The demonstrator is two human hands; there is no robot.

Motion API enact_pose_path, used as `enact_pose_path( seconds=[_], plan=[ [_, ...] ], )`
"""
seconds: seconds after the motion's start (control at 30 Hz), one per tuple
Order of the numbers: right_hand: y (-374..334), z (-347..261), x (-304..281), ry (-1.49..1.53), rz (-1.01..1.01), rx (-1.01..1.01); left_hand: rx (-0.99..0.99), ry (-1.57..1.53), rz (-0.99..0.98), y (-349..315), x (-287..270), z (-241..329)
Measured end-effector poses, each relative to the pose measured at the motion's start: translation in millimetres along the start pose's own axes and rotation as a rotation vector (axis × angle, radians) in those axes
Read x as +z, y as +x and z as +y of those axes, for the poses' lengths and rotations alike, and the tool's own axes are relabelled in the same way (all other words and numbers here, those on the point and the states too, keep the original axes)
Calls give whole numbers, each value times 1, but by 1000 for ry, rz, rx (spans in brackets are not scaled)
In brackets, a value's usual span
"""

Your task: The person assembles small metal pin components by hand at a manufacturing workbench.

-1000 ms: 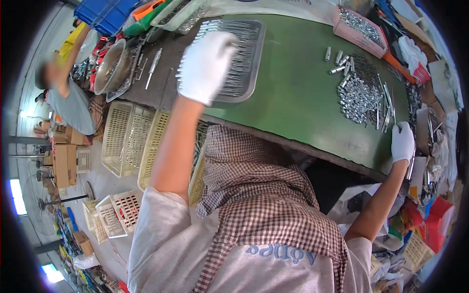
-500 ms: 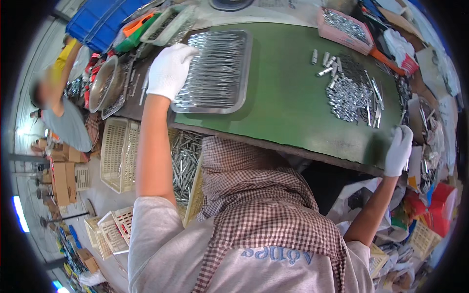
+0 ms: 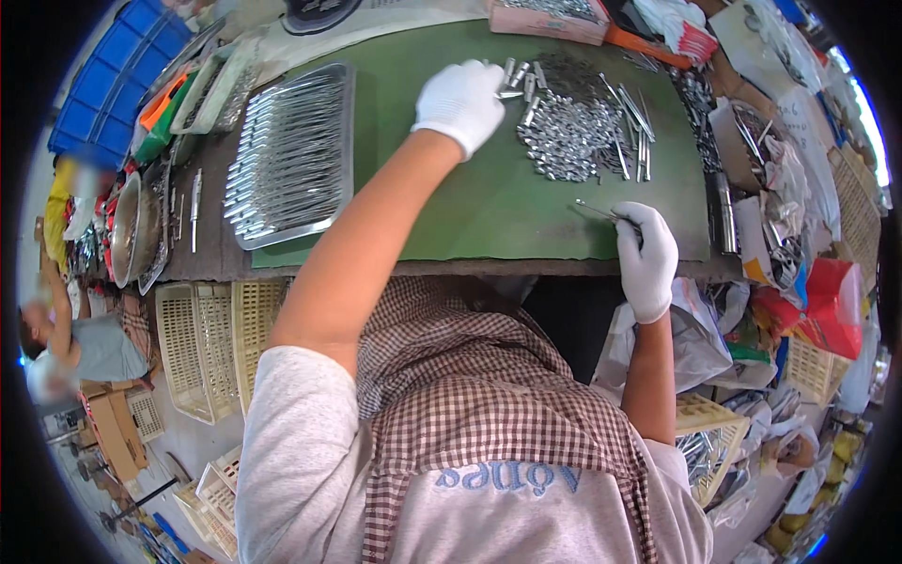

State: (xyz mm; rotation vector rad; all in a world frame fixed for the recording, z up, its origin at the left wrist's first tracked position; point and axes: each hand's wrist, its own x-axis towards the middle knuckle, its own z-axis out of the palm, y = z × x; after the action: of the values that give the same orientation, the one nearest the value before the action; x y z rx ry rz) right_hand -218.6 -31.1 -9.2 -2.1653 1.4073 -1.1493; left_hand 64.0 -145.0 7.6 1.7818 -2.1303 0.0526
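My left hand (image 3: 460, 105), in a white glove, reaches over the green work mat (image 3: 413, 202) to a few short metal sleeves (image 3: 529, 86). Its fingertips are beside the nearest sleeves; whether they grip one is hidden. Nearer the front edge, my gloved right hand (image 3: 646, 258) pinches a thin metal rod (image 3: 594, 209) that points left over the mat. Between the hands lies a heap of small shiny metal parts (image 3: 564, 141), with several slim metal rods (image 3: 639, 127) on its right and dark small pieces (image 3: 573, 75) behind it.
A clear tray (image 3: 349, 122) full of aligned metal rods stands left on the mat. At the back is a pink box (image 3: 550, 24) of metal parts beside an orange-handled tool (image 3: 648, 45). Cream plastic crates (image 3: 197, 352) stand below the table's left side. Another person (image 3: 94, 343) is at far left.
My left hand has gone from the tray of rods rightward to the metal sleeves. My right hand has come from the mat's right edge onto its front, now showing a thin rod. The view has shifted.
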Motion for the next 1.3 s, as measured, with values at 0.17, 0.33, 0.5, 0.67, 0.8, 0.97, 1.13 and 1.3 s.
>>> enact_pose_path(
  seconds=[0.17, 0.33, 0.5, 0.67, 0.8, 0.97, 1.13, 1.3],
  plan=[
    [0, -3, -5, 46, -54, 4, 233, 41, 33, -37, -55, 29],
    [2, -4, -7, 3, -118, -50, 410, -212, -185, -90, -38, 64],
    [1, -7, -21, -169, -168, -98, 163, -391, 41, -115, -16, 64],
    [4, -9, -11, -221, -166, -185, 153, -450, 54, -127, -11, 73],
    [6, -11, -7, -226, -158, -186, 158, -421, 89, -131, -11, 76],
    [7, -8, -4, -209, -183, -194, 134, -427, 42, -130, -14, 78],
    [10, -9, -4, -216, -200, -185, 99, -442, -38, -127, -17, 80],
    [13, -12, 1, -185, -174, -259, 71, -437, -55, -127, -17, 81]
  ],
)
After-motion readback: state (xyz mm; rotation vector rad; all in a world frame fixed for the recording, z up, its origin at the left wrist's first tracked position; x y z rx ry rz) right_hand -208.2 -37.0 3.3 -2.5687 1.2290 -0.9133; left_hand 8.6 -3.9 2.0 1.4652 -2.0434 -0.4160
